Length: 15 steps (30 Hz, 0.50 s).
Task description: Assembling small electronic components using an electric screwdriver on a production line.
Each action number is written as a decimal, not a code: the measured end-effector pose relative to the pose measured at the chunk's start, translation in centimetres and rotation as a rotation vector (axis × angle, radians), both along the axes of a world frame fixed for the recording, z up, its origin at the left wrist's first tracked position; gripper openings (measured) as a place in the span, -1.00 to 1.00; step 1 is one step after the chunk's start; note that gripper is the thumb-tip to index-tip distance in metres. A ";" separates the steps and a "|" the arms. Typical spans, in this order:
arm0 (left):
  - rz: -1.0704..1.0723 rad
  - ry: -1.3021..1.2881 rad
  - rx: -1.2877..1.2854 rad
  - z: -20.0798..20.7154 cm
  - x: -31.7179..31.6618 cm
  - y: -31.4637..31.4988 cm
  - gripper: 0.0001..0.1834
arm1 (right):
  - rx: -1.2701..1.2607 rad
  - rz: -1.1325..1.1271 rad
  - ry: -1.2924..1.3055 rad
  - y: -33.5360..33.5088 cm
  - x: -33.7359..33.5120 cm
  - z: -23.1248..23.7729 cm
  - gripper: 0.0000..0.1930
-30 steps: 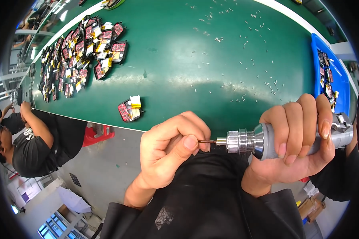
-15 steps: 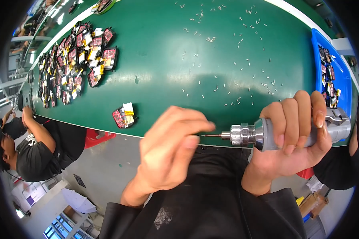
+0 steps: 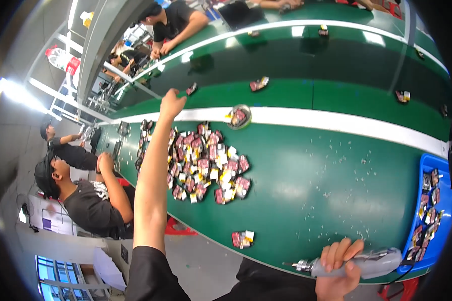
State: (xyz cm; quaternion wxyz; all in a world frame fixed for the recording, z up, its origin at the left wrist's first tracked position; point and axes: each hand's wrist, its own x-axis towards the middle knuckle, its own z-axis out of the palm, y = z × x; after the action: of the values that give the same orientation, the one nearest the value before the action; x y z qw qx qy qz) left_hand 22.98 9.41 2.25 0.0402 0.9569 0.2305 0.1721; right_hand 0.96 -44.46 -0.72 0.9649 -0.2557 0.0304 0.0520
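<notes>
My right hand is wrapped round a grey electric screwdriver, its thin bit pointing left above the front edge of the green table. My left arm stretches far forward over the table. At its end my left hand is above the far side, close to a small black-and-red device part on the green belt; small and blurred, its fingers do not show clearly whether they touch it. One open device housing with a white and yellow piece lies near the front edge. A large pile of similar housings covers the table's left part.
A blue bin with several housings stands at the right. Small pale pins lie scattered over the table. A round green-rimmed dish with parts sits by the white rail. A co-worker sits at left; others work beyond the belt.
My left hand has gone from beside the screwdriver bit to the far belt. The view has tilted up and left. My right hand keeps hold of the screwdriver.
</notes>
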 end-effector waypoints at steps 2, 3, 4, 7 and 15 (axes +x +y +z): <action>0.117 0.025 -0.130 -1.6 2.6 4.6 -0.48 | 0.020 0.057 -0.016 0.1 0.1 0.3 -0.80; 0.154 0.028 -0.179 -2.4 3.8 5.5 -0.48 | 0.021 0.117 -0.011 0.4 0.2 0.2 -0.81; 0.160 0.048 -0.186 -3.2 5.3 4.7 -0.48 | 0.011 0.089 -0.020 0.5 0.5 0.0 -0.81; 0.188 0.141 -0.171 -3.5 7.4 3.3 -0.49 | -0.001 0.139 -0.001 0.4 0.9 0.1 -0.80; -0.010 0.216 0.086 -3.2 7.8 1.5 -0.69 | 0.033 0.224 0.046 -0.6 0.7 0.7 -0.79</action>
State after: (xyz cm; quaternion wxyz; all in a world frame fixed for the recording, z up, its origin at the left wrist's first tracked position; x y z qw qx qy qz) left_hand 30.82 10.89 -0.97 -0.0252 0.9718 0.2212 0.0775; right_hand 1.62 -45.08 -0.04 0.9561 -0.2405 0.0230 0.1659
